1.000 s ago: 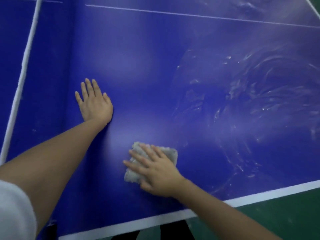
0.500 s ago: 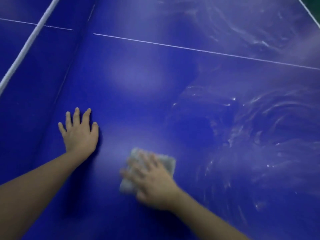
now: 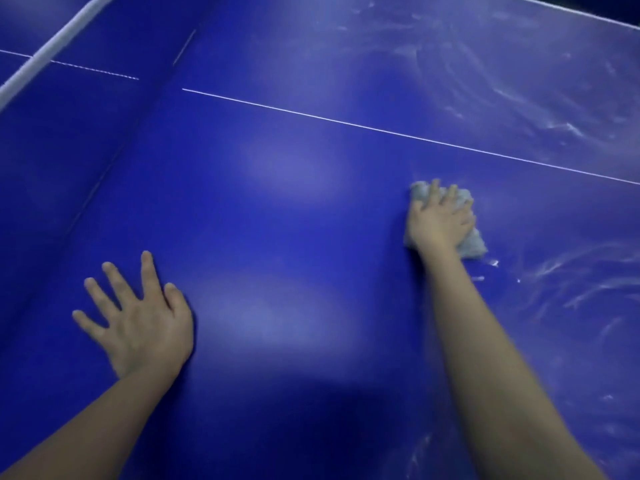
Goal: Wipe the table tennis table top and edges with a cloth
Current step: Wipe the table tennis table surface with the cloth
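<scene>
Right hand [image 3: 438,220], fingers spread, presses a crumpled pale grey cloth [image 3: 472,242] onto the glossy blue table tennis worktop [image 3: 277,220], near its thin white line [image 3: 381,131]; left hand [image 3: 142,323] rests palm-down, fingers splayed, holding nothing.

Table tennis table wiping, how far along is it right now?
Done: the table top between the hands looks evenly blue, without smears. In hand: the right hand presses the cloth down just short of the white line; the left hand braces flat. Left: white streaks right of the cloth and beyond the line. The edges are out of view.
</scene>
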The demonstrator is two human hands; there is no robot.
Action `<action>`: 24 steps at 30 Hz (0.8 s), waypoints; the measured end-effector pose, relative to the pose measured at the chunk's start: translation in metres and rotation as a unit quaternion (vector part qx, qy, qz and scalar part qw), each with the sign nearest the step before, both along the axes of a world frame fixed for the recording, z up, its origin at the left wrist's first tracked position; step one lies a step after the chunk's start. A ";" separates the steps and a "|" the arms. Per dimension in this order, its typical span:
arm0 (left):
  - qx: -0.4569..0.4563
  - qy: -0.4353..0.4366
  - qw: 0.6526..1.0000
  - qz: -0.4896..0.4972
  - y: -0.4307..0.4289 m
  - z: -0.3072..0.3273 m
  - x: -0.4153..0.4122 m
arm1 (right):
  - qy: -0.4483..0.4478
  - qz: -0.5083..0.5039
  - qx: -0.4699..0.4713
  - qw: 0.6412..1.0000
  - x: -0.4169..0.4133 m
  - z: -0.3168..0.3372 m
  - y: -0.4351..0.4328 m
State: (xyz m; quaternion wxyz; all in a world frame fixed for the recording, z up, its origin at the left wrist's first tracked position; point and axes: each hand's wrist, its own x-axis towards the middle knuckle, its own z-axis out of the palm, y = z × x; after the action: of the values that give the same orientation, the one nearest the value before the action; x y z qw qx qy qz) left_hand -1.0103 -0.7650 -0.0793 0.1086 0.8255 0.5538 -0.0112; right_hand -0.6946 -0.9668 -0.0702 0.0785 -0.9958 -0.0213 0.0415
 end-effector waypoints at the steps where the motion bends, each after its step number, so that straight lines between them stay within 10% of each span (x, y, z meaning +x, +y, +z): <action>1: -0.001 -0.004 1.000 0.000 0.000 -0.001 0.000 | -0.023 0.055 0.001 0.998 -0.022 -0.007 0.015; 7: -0.011 -0.014 1.000 0.006 0.003 -0.005 -0.001 | -0.015 0.420 0.016 0.907 -0.072 -0.007 0.081; 11: -0.006 -0.008 1.000 0.011 0.002 -0.003 -0.001 | -0.039 0.352 -0.021 0.935 0.041 -0.001 0.059; 18: -0.010 -0.018 1.000 0.005 0.003 -0.005 -0.002 | -0.012 -0.064 -0.017 0.998 0.115 0.000 -0.042; 24: -0.004 0.005 1.000 0.020 0.018 -0.024 -0.014 | -0.047 0.172 0.026 0.984 -0.006 -0.009 0.075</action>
State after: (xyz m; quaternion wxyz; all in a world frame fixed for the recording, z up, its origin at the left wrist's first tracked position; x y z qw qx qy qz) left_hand -1.0240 -0.7474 -0.1037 0.1090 0.8135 0.5710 -0.0152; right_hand -0.7002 -0.8919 -0.0790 0.0951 -0.9757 -0.1973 0.0074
